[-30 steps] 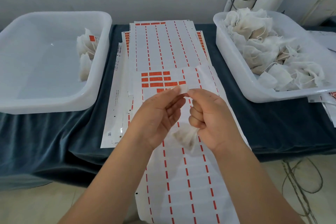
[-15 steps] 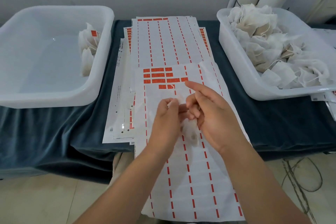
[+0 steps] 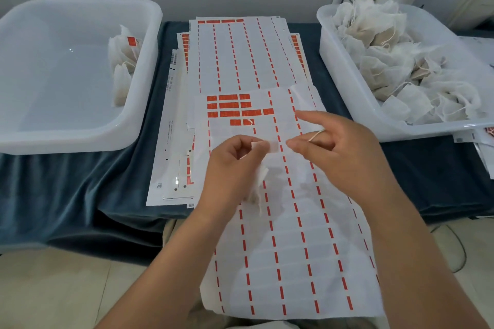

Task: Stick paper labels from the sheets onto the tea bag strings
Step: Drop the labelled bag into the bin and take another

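Left hand (image 3: 235,165) fingers pinch a white paper label (image 3: 264,146), a tea bag (image 3: 258,185) dangling beneath. Right hand (image 3: 339,153) pinches a string (image 3: 315,135) over the near label sheet (image 3: 294,248), between left tub (image 3: 80,143) and right tub (image 3: 344,83).

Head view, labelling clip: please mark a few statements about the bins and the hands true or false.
1. The left bin holds only a few tea bags. True.
2. The right bin is empty. False: a heap of bags fills it.
3. The left hand pinches a small label. True.
4. The right hand lies flat on the sheet. False: it is raised above it, with the string held between its fingers.
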Motion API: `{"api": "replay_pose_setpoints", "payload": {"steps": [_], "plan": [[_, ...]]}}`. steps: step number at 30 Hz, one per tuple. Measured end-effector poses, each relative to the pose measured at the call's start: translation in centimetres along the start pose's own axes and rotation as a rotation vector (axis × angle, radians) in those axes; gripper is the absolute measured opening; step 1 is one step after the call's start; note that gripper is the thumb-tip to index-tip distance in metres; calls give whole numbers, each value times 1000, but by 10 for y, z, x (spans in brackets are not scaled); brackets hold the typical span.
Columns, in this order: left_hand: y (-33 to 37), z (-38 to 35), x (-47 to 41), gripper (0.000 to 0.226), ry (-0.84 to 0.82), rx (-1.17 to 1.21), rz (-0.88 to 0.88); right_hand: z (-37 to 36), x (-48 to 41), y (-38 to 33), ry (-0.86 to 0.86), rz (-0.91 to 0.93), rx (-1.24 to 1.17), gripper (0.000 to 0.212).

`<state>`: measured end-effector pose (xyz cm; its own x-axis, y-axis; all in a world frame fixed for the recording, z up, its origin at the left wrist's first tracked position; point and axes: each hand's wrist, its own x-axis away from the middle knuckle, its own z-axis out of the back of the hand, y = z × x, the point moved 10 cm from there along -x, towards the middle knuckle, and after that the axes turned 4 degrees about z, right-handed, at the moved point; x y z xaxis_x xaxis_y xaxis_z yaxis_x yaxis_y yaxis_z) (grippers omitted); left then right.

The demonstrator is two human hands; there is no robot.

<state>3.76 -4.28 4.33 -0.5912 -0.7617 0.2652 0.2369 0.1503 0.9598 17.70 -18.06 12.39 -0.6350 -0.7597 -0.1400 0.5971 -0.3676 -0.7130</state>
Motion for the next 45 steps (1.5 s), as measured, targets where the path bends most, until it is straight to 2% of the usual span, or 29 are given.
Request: {"api": "replay_pose_setpoints", "payload": {"steps": [5, 9, 15, 18, 22, 26, 31, 34, 39, 42, 45], "plan": [[21, -4, 4, 15, -136, 64, -54, -13, 2, -29, -91, 147, 26, 45], [21, -22, 9, 18, -270, 145, 7, -23, -1, -46, -178, 238, 115, 34], [24, -14, 8, 16, -202, 132, -25, -17, -5, -48, -245, 226, 168, 11], [23, -14, 7, 20, -223, 139, 13, -15, -5, -51, -285, 242, 241, 16], [22, -16, 5, 25, -292, 146, 51, -6, -5, -60, -187, 290, 274, 13], [22, -17, 3, 14, -344, 88, 74, -3, -6, -56, -135, 287, 226, 9], [17, -19, 0, 16, -412, 69, 111, -10, -9, -49, -183, 265, 180, 5], [11, -22, -1, 27, -453, 40, 120, -13, -11, -48, -226, 264, 144, 8], [4, -24, 1, 22, -601, 5, 186, -19, -11, -46, -305, 254, 136, 5], [-1, -26, 3, 13, -705, 84, 242, -19, -11, -42, -309, 226, 92, 6], [-2, -25, 8, 17, -795, 216, 261, -20, -10, -38, -282, 210, 73, 7]]}}
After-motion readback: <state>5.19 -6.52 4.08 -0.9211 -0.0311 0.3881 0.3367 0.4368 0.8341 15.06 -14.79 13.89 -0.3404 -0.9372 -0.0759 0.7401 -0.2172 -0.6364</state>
